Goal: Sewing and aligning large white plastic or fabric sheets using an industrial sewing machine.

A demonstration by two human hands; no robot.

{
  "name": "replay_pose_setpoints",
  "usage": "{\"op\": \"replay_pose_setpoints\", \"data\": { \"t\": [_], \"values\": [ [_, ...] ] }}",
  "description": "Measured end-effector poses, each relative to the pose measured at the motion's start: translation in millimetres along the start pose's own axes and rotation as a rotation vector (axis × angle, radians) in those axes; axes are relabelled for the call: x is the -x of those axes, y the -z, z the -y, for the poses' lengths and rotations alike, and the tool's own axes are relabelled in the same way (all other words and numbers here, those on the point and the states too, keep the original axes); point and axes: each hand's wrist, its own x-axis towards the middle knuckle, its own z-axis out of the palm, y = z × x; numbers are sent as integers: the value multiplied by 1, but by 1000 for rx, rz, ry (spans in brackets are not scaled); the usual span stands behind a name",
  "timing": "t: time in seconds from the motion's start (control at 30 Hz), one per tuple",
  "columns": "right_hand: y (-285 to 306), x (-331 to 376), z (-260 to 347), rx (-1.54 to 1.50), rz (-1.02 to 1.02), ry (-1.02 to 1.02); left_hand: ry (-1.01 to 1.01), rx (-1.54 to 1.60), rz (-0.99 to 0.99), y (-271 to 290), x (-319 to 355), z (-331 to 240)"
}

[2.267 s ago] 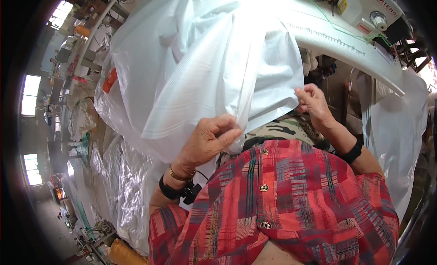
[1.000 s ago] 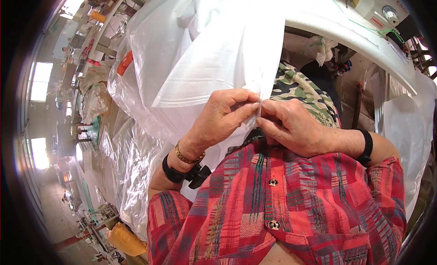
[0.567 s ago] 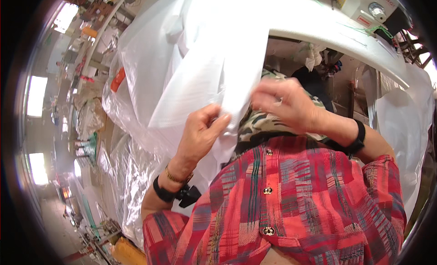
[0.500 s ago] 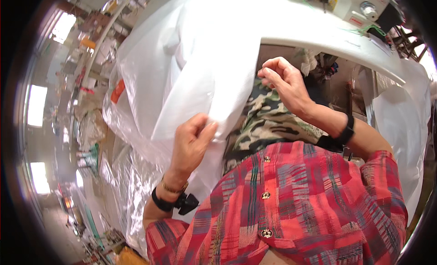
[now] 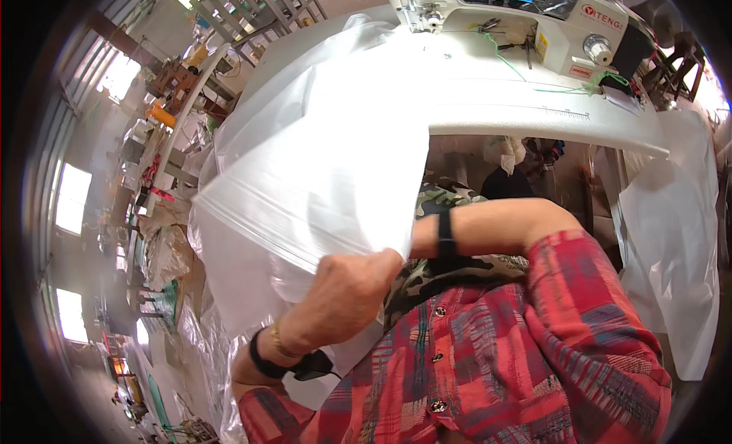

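A large white sheet of thin, slightly see-through material (image 5: 320, 169) drapes from the white sewing table down over its front left edge towards my lap. My left hand (image 5: 347, 295) is closed on the sheet's near edge, thumb and fingers pinching it close to the front of my shirt. A folded, layered band runs along that edge to the left. My right forearm, with a black wristband (image 5: 446, 232), reaches leftwards across my lap and passes behind the sheet. My right hand itself is hidden there, so its fingers do not show.
A white sewing machine (image 5: 560, 36) with a lit display stands at the back right of the tabletop (image 5: 534, 120). Green thread (image 5: 499, 56) and small tools lie beside it. More white sheeting (image 5: 671, 238) hangs at the right. Clear plastic and cluttered racks fill the left.
My left hand has moved right and pinched the sheet's edge. My right hand has come down and left, behind the sheet. The view has shifted, showing more of the sewing machine.
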Motion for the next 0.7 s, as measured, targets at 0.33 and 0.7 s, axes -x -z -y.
{"op": "replay_pose_setpoints", "data": {
  "t": [0.33, 0.7],
  "values": [
    [142, -31, 71, 391, -436, -470, 100, 247, -130, -62, 15, 14],
    [213, -111, 46, 1337, -533, -425, -56, 628, -36, -54, -20, -3]
  ]
}}
